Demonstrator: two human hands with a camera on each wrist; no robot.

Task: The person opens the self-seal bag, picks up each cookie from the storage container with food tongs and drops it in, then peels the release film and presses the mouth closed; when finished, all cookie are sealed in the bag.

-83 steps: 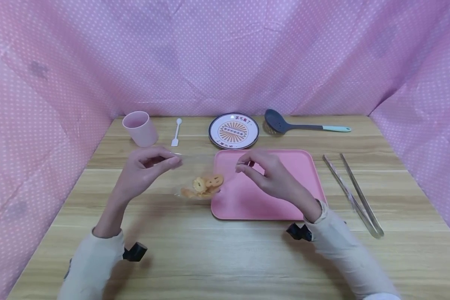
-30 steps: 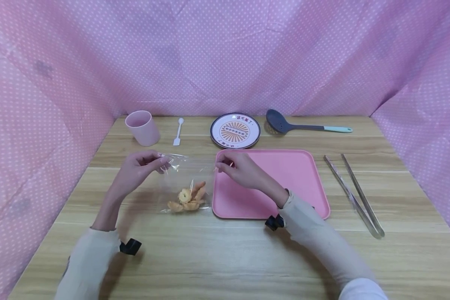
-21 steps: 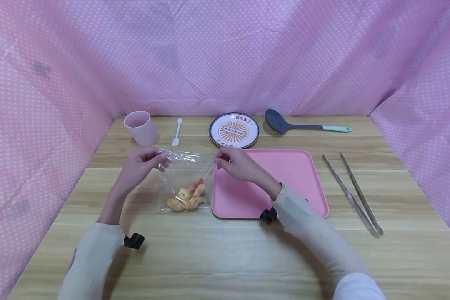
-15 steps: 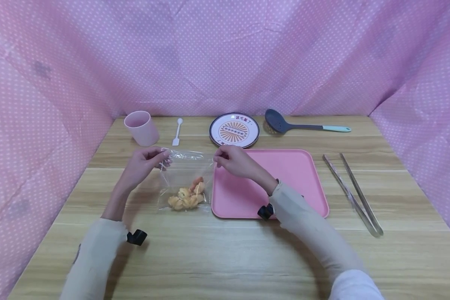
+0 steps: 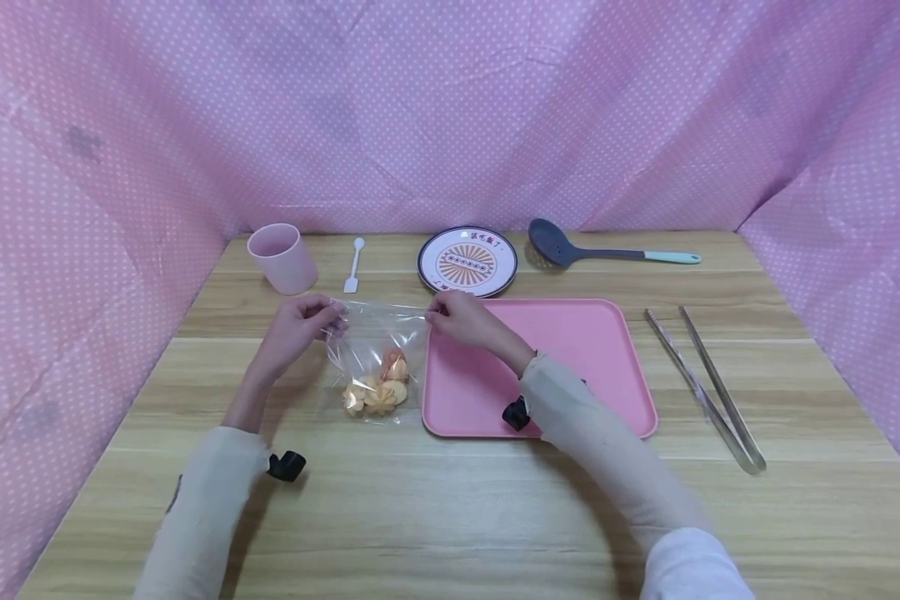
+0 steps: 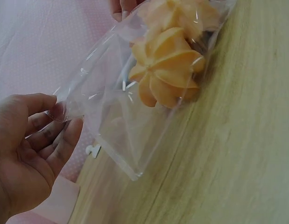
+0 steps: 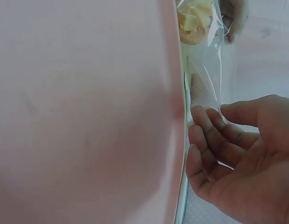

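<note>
A clear plastic bag point(image 5: 360, 354) with several swirl-shaped cookies point(image 5: 380, 398) at its bottom stretches between both hands. My left hand point(image 5: 297, 329) pinches the bag's upper left corner between thumb and fingers. At the upper right corner, my right hand point(image 5: 465, 321) pinches the bag the same way, over the left edge of the pink tray point(image 5: 555, 375). Close up in the left wrist view, a ridged cookie point(image 6: 165, 67) shows through the film, and the left thumb and fingers grip the bag's edge. The right wrist view has the right thumb and forefinger on the opposite corner.
Behind the bag stand a pink cup point(image 5: 283, 260) and a small white spatula point(image 5: 355, 265). A patterned plate point(image 5: 468, 262) lies behind the tray, with a dark slotted ladle point(image 5: 558, 246) to its right. Metal tongs point(image 5: 708, 396) lie right of the tray.
Since the earliest frame, my right hand has moved left across the tray, and the bag hangs further left and spread wider. Lately the left hand shifted slightly right, and the cookies tumbled into a new arrangement.
</note>
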